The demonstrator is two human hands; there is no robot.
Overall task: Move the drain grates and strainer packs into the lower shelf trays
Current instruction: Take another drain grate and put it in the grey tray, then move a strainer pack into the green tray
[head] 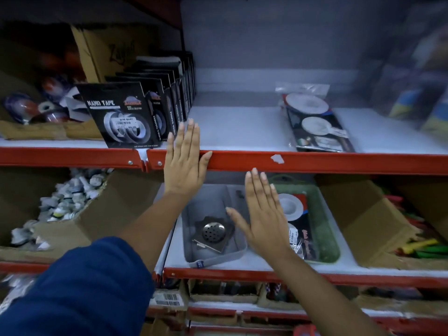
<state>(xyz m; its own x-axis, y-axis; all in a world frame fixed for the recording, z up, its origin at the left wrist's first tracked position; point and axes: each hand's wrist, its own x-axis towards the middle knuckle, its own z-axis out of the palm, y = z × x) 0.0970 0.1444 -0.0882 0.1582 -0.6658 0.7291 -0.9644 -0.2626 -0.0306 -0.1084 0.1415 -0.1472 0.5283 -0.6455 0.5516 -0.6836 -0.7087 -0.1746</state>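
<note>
— Where would you say this stands?

— Part done, by my reckoning. One drain grate (214,233) already lies in the grey tray (191,248) on the lower shelf, and a strainer pack (297,223) sits in the green tray (327,229) just beside it. But another strainer pack (315,122) lies on the upper shelf (242,128), well off to the right, in its clear bag.

— So that one goes next?

— I'd guess so. It calls for a reach up and to the right, over the red rail (315,163), then down into the green tray with its fellow.

— And the hands, are they carrying anything?

— Nothing. The left hand (185,163) is flat and spread, fingers straight and pointing up, laid across the front of that red rail beside the nano tape packs (121,115); the thumb looks to rest on the rail's edge. The right hand (263,212) is likewise open, fingers together and extended, thumb out, hovering in front of the two trays. I can't tell whether it touches either.

— Any more grates up top?

— None that I can see. The far right of the upper shelf is too blurred to judge.
</note>
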